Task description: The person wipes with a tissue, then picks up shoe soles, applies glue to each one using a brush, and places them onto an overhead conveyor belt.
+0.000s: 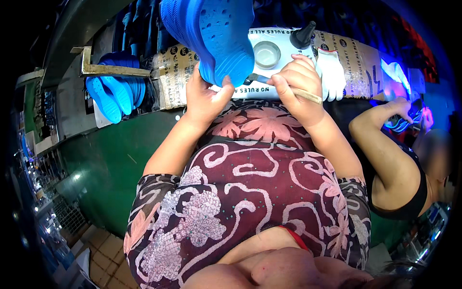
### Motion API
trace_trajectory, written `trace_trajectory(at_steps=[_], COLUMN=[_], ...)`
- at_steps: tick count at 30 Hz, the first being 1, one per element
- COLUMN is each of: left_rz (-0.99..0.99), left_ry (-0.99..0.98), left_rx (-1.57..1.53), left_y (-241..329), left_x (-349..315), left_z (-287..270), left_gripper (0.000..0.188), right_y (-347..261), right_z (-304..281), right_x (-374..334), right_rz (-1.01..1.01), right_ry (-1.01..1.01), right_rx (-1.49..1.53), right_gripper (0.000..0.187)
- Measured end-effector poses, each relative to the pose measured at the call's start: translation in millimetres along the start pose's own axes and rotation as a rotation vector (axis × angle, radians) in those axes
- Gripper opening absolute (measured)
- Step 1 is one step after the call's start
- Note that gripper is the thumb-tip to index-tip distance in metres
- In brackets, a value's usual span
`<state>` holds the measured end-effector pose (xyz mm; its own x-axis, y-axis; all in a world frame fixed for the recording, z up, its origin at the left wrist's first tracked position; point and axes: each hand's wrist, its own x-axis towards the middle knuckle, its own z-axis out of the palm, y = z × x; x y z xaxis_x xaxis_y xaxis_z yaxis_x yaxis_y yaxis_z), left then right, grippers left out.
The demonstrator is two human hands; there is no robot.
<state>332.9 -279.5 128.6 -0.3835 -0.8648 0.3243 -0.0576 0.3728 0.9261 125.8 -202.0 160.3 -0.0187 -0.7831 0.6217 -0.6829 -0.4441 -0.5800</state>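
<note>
My left hand (204, 98) is closed on the lower end of a blue foam shoe sole (226, 36), its thumb resting on the patterned face. The sole stands tilted up over the bench, and its top runs out of view. Just to the right, my right hand (301, 89) grips a small flat brush (308, 96) by its pale wooden handle. The bristle end points left, close to the sole's edge; whether they touch I cannot tell. Behind the brush sits a small round glass bowl (256, 54), its contents hard to make out.
The bench bears printed cardboard (358, 55) and a white sheet. A black cone-topped bottle (303, 36) and white gloves (330, 72) lie at right. Several blue soles (115, 91) rest at left below a metal bar (115, 71). A co-worker's arm (385, 144) is at right.
</note>
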Motion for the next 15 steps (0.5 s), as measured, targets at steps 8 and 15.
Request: trace_trajectory(at_steps=[8, 15], left_rz=[0.127, 0.254], left_ry=[0.029, 0.038], left_rx=[0.050, 0.074], left_y=[-4, -6], left_x=[5, 10], left_z=[0, -1], left_gripper=[0.051, 0.048], right_y=[-11, -5], right_z=[3, 0], right_x=[3, 2], right_rz=[-0.022, 0.034], right_ry=[-0.066, 0.023], right_rx=[0.022, 0.071], right_gripper=[0.015, 0.019])
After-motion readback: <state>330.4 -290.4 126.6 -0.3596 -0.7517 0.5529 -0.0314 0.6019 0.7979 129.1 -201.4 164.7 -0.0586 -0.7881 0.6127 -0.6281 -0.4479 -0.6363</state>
